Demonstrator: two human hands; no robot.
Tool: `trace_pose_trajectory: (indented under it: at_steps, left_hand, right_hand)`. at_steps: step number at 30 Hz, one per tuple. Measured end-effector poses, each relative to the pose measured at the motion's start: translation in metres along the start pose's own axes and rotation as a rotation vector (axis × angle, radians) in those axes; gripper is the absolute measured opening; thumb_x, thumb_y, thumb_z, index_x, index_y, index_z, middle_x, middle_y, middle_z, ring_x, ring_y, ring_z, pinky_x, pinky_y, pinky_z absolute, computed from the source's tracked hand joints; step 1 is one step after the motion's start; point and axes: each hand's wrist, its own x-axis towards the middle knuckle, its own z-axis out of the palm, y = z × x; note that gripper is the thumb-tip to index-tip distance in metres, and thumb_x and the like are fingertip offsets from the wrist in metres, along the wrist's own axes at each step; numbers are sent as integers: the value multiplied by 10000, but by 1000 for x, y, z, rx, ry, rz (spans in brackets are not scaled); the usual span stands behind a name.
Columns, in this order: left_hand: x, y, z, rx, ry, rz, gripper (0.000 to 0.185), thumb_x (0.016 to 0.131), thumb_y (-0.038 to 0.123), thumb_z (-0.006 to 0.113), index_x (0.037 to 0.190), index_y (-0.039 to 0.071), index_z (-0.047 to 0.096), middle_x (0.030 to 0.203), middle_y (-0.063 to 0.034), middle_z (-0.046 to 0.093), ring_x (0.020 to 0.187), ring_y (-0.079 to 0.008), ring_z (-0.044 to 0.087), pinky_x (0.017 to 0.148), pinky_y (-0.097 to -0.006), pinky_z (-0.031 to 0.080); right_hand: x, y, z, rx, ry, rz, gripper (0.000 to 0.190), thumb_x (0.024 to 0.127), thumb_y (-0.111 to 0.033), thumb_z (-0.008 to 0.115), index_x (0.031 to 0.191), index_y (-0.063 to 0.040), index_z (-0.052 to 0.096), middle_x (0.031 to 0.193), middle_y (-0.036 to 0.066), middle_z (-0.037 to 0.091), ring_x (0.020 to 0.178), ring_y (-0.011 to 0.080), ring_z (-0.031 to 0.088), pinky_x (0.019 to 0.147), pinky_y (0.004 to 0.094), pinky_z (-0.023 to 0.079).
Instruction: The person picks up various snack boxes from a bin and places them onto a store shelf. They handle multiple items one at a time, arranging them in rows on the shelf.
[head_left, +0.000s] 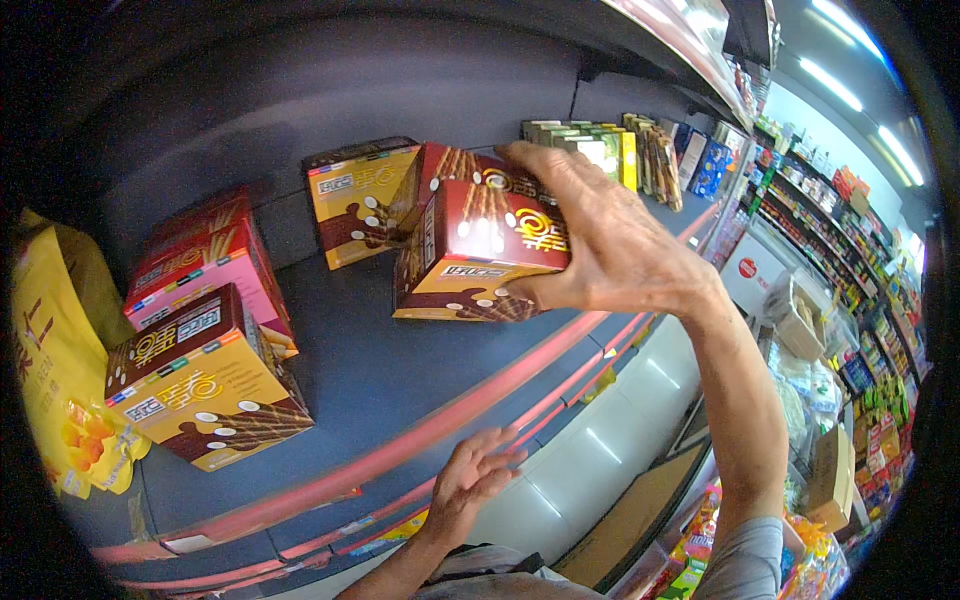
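Note:
My right hand (615, 232) grips a red, brown and yellow snack box (487, 247) by its right end, thumb on the front and fingers over the top. Just behind that box a similar yellow and brown box (360, 195) stands near the shelf's back panel. My left hand (476, 480) is held in front of the shelf edge, fingers apart, with nothing in it. On the left of the dark shelf (360, 382) another yellow and brown snack box (210, 397) stands in front of a red and pink box (202, 262).
A yellow pouch (67, 360) stands at the far left. Further along the shelf are green and yellow packets (585, 146) and blue boxes (705, 161). A red shelf rail (390, 457) runs along the front. Across the aisle are an open cardboard box (799, 322) and stocked shelves.

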Motion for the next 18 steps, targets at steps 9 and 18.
trace_pose_trajectory:
  at_steps: [9, 18]
  left_hand:
    - [43, 16, 69, -63, -51, 226, 1002, 823, 194, 809, 1607, 79, 196, 1645, -177, 240, 1468, -369, 337, 1167, -527, 343]
    - [43, -61, 49, -152, -345, -5, 782, 839, 176, 807, 1493, 127, 380, 1427, -49, 505, 1298, -218, 511, 1027, -418, 506]
  right_hand:
    - [-74, -25, -69, 73, 36, 159, 1082, 589, -267, 883, 1501, 14, 373, 1400, 214, 556, 1314, 335, 554, 1108, 438, 433]
    - [-217, -81, -98, 62, -26, 564, 1137, 520, -233, 877, 1510, -13, 364, 1426, 207, 538, 1321, 351, 552, 1111, 433, 442]
